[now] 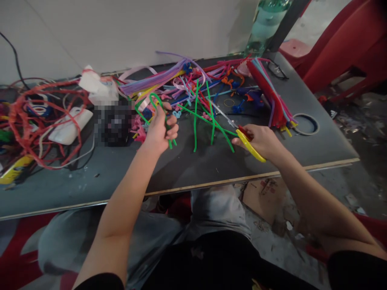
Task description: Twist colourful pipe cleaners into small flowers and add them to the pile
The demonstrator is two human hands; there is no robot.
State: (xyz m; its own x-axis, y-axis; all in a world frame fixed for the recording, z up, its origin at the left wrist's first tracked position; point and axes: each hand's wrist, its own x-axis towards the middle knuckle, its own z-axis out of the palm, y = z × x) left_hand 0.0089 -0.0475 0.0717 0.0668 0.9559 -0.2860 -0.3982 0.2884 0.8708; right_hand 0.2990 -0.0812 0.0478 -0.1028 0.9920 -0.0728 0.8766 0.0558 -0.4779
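Note:
My left hand (pixel 163 127) is closed around green pipe cleaners (pixel 155 96), one of them bent into a loop above the fingers, with ends poking out below. In my right hand (pixel 258 141) is a pair of scissors (pixel 251 146) with yellow and red handles, its blades pointing up and left over the table. Between the hands, several loose green pipe cleaners (pixel 195 121) lie crossed on the dark tabletop. One of them reaches to the fingers of my right hand; whether they touch it I cannot tell.
Bundled pipe cleaners (pixel 273 96) and small twisted pieces fill the table's back. A tape roll (pixel 306 124) lies at right, near a green bottle (pixel 266 26). At left are a red-wrapped cord (pixel 18 121), a white power bank (pixel 71 125) and a blurred dark object (pixel 115 125).

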